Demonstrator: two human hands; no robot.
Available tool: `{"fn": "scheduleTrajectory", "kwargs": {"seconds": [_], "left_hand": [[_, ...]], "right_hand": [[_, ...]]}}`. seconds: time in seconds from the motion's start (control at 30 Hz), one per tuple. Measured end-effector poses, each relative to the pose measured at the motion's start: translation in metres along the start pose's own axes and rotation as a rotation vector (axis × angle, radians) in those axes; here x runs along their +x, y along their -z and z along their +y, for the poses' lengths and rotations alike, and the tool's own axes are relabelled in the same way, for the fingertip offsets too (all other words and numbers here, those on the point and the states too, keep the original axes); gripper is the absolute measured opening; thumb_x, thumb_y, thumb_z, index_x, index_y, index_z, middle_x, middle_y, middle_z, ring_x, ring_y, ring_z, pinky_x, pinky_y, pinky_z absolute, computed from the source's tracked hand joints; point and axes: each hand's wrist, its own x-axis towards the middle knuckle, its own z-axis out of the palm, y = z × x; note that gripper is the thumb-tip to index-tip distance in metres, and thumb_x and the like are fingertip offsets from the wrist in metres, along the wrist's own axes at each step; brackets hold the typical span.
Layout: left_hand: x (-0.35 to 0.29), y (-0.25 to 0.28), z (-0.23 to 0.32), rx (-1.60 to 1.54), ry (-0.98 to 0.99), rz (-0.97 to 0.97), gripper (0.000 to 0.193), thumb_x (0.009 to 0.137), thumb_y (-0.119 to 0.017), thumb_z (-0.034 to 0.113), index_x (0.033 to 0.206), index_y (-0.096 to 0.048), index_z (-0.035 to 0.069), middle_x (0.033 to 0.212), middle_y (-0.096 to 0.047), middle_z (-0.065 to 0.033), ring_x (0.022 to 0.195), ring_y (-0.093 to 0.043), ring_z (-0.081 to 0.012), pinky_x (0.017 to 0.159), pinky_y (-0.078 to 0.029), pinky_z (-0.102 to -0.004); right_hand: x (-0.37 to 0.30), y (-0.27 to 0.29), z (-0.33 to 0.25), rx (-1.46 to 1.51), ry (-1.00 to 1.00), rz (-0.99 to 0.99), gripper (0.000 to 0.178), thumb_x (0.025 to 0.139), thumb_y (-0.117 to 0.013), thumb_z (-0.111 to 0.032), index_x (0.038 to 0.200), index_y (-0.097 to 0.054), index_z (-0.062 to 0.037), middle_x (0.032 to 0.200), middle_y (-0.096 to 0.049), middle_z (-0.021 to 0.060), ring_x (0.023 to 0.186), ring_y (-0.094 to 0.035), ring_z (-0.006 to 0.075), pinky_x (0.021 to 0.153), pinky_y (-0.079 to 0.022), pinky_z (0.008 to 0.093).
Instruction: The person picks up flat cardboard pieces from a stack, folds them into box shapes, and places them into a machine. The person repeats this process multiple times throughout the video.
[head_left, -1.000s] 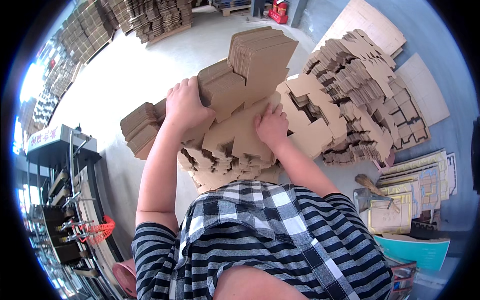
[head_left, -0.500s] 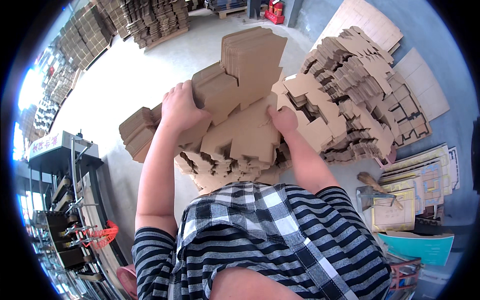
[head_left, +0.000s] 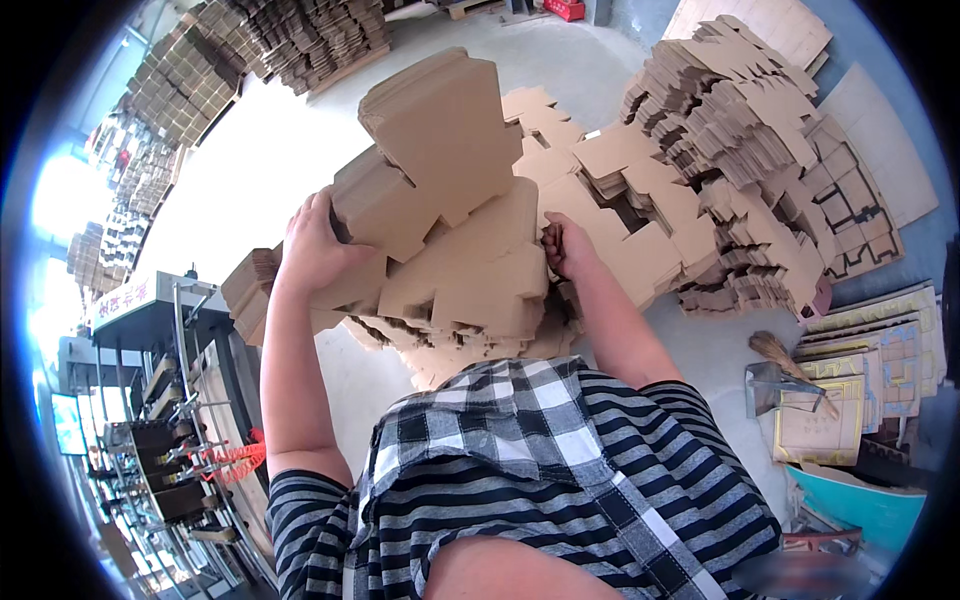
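Note:
A thick bundle of brown die-cut cardboard blanks (head_left: 440, 135) lies tilted across a lower stack of the same blanks (head_left: 470, 275) in front of me. My left hand (head_left: 322, 245) grips the bundle's left side, thumb over the upper face and fingers round the far edge. Beside the right edge of the lower stack is my right hand (head_left: 568, 246), its fingers curled into a fist. Whatever it may hold is hidden. The bundle's notched left end sticks out past my left wrist.
More cardboard stacks (head_left: 640, 190) stand to the right, close to my right hand. A metal machine (head_left: 160, 400) is at the left. Flat die boards (head_left: 870, 360), a brush (head_left: 790, 365) and a teal container (head_left: 860, 505) are at the lower right. Tall cardboard piles (head_left: 310, 40) stand far left.
The bundle has shifted left with my left hand on it. My right hand has gone from the top face of the lower blank to its right edge, and its fingers have curled in.

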Motion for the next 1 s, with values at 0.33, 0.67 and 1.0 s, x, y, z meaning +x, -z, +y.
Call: {"fn": "scheduleTrajectory", "kwargs": {"seconds": [0.33, 0.67, 1.0], "left_hand": [[0.004, -0.004, -0.002, -0.063, 0.010, -0.002, 0.097, 0.051, -0.080, 0.032, 0.132, -0.040, -0.006, 0.127, -0.050, -0.0215, 0.121, -0.045, -0.0346, 0.104, -0.035, -0.0409], [0.001, -0.005, 0.000, -0.034, -0.007, 0.020, 0.097, 0.052, -0.081, 0.032, 0.131, -0.040, -0.005, 0.128, -0.049, -0.0209, 0.122, -0.045, -0.0343, 0.105, -0.034, -0.0405], [-0.002, -0.006, -0.001, -0.049, 0.003, 0.015, 0.097, 0.051, -0.080, 0.031, 0.133, -0.040, -0.003, 0.128, -0.050, -0.0192, 0.123, -0.044, -0.0335, 0.106, -0.032, -0.0402]], "right_hand": [[-0.064, -0.034, -0.056, -1.089, 0.104, -0.207, 0.044, 0.071, -0.068, -0.052, 0.071, -0.062, -0.0085, 0.062, -0.060, 0.0051, 0.058, -0.057, 0.0167, 0.048, -0.043, 0.0293], [-0.051, -0.043, -0.047, -1.311, 0.273, -0.214, 0.042, 0.070, -0.074, -0.041, 0.089, -0.071, -0.0039, 0.076, -0.067, 0.0078, 0.070, -0.063, 0.0174, 0.064, -0.049, 0.0299], [-0.048, -0.019, -0.045, -0.731, 0.054, -0.347, 0.022, 0.084, -0.064, -0.022, 0.070, -0.054, -0.0078, 0.053, -0.044, -0.0026, 0.040, -0.036, 0.0058, 0.038, -0.023, 0.0249]]}}
